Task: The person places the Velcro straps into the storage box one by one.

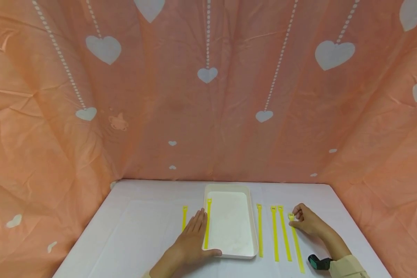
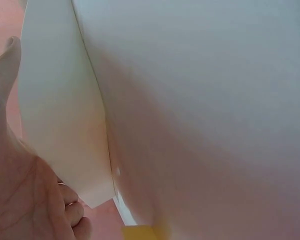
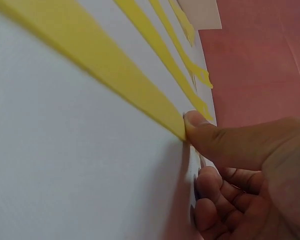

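My left hand (image 1: 194, 235) rests along the left wall of a white rectangular tray (image 1: 253, 231), its fingers straight and its thumb at the near edge. A yellow cable tie (image 1: 207, 226) lies lengthwise inside the tray, beside those fingers. Another yellow cable tie (image 1: 184, 218) shows left of the tray, partly hidden by the hand. At the right, my right hand (image 1: 311, 222) pinches the slotted head of the rightmost yellow cable tie (image 1: 297, 247) between thumb and fingers. In the right wrist view, the thumb (image 3: 225, 142) covers the end of that cable tie (image 3: 135, 90).
Between the tray and my right hand lie more cable ties: one close to the tray (image 1: 260, 231), then two others (image 1: 275, 235) side by side. A white cloth covers the table (image 1: 142, 216). Pink curtains (image 1: 208, 127) with white hearts surround the back and sides.
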Demonstrator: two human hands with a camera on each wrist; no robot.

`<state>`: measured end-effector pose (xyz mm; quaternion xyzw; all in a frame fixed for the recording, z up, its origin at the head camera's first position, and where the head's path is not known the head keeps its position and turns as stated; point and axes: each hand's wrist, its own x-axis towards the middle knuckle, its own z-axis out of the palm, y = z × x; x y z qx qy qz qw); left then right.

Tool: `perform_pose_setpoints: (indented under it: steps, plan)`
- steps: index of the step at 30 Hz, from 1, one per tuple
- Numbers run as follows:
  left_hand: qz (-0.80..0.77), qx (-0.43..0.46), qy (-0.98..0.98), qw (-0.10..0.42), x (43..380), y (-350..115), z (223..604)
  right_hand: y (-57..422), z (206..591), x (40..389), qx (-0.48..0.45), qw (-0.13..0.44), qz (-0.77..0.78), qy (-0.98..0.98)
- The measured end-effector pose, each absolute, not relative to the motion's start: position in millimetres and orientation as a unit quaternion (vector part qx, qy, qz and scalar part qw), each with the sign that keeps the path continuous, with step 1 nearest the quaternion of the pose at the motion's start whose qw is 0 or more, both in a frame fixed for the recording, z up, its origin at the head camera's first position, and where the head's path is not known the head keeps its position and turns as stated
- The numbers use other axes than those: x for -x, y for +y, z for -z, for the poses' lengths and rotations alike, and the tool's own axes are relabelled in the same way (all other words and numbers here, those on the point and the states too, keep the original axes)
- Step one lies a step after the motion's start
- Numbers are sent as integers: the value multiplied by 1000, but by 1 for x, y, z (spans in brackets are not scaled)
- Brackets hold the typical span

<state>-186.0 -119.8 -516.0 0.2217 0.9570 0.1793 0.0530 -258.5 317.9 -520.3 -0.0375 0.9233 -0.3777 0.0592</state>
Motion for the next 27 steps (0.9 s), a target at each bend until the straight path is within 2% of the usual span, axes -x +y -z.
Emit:
perform_pose_setpoints:
  steps: [8, 27]
  plan:
    - [-185, -216, 957, 60, 186, -120, 512, 320, 518, 260, 42, 49, 365, 929]
    - [-186, -216, 957, 56, 184, -119, 513, 320, 518, 262, 26, 70, 365, 928]
